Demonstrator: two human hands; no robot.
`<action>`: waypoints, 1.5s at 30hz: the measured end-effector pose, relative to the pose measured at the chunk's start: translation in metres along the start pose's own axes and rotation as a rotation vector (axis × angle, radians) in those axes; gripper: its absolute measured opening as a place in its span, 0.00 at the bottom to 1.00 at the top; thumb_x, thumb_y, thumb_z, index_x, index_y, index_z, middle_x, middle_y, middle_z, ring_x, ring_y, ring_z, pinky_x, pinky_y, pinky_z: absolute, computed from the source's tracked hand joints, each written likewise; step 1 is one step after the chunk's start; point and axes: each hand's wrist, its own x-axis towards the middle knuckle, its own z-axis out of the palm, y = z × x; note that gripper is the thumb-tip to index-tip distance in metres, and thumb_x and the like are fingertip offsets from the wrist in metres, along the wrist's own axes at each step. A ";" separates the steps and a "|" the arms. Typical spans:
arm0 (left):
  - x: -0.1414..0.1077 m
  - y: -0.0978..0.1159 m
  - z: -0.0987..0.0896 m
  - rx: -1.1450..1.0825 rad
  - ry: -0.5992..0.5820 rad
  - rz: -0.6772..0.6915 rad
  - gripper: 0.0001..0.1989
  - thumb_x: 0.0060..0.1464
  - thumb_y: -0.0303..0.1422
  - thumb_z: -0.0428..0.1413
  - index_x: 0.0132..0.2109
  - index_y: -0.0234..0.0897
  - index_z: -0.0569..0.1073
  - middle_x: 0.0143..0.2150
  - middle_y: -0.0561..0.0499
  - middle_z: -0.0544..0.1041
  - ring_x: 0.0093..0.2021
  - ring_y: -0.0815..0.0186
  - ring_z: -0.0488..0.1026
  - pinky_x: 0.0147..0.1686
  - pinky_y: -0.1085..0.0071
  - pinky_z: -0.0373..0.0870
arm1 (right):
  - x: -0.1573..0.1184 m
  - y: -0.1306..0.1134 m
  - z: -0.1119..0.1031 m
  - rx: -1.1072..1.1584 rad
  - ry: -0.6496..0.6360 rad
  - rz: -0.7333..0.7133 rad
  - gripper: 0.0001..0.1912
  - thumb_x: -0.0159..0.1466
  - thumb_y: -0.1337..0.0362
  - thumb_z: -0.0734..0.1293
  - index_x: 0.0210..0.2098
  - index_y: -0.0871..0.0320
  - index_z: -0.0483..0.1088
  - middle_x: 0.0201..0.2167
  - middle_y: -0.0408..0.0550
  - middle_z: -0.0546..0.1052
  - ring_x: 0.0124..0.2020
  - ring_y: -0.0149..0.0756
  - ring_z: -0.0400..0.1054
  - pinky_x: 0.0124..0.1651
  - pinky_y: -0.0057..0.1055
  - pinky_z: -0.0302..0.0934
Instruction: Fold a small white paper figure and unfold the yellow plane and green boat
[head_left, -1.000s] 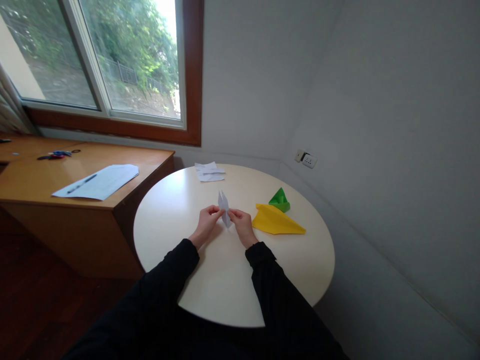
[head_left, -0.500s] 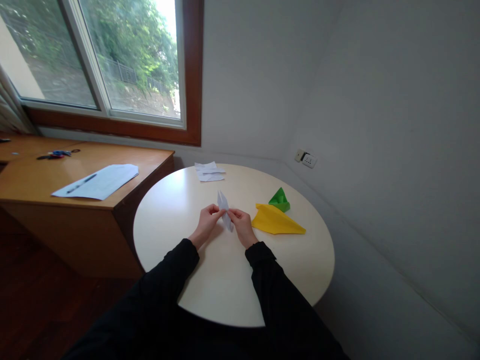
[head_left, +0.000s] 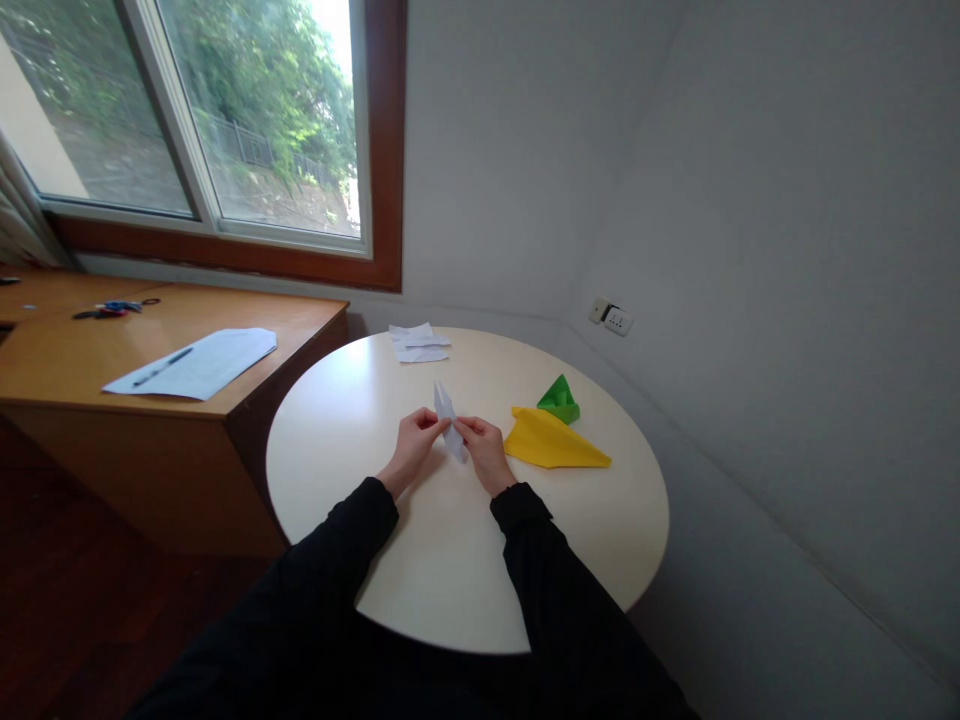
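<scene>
Swung slightly toward the right hand at its lower end since a second ago, the folded white paper (head_left: 445,404) is now held more aslant over the middle of the round surface (head_left: 442,560). It is grasped from both sides: by the grip of the left hand (head_left: 414,445) and by that of the right hand (head_left: 484,448), each with thumb and fingers pinched near its middle. Its middle is covered by the fingertips, its inner folds are too small to be made out, and whether its lower tip is touching the surface cannot be told. Just beside the right hand, a yellow folded paper (head_left: 557,440) is seen; behind it, a green folded paper (head_left: 559,400) is partly hidden. White papers (head_left: 418,345) are laid at the far rim. The near rim is interrupted by dark sleeves (head_left: 555,570). On the wooden surface (head_left: 300,320) to the left, a pen (head_left: 163,367) is laid across white sheets (head_left: 225,355), and small dark and blue objects (head_left: 112,310) are indistinct. A window (head_left: 262,120) and a curtain (head_left: 26,215) are cut off by the frame; a socket (head_left: 619,320) is mounted on the wall (head_left: 787,250). More room is left between the left hand and the left rim than between the right hand and the yellow paper.
</scene>
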 end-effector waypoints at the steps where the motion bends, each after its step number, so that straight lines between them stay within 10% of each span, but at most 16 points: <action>1: 0.000 0.000 0.000 -0.004 -0.001 0.000 0.11 0.37 0.34 0.62 0.22 0.34 0.67 0.20 0.56 0.67 0.24 0.72 0.62 0.27 0.74 0.58 | 0.000 0.000 0.000 0.004 0.006 0.004 0.11 0.42 0.62 0.73 0.24 0.60 0.74 0.23 0.42 0.75 0.28 0.30 0.66 0.35 0.29 0.58; 45: -0.002 0.001 0.002 0.040 -0.038 -0.035 0.11 0.36 0.37 0.63 0.23 0.33 0.73 0.21 0.52 0.72 0.24 0.70 0.66 0.28 0.72 0.61 | 0.001 0.002 -0.002 -0.069 0.031 -0.089 0.12 0.44 0.57 0.72 0.22 0.60 0.72 0.22 0.43 0.74 0.26 0.31 0.65 0.34 0.30 0.59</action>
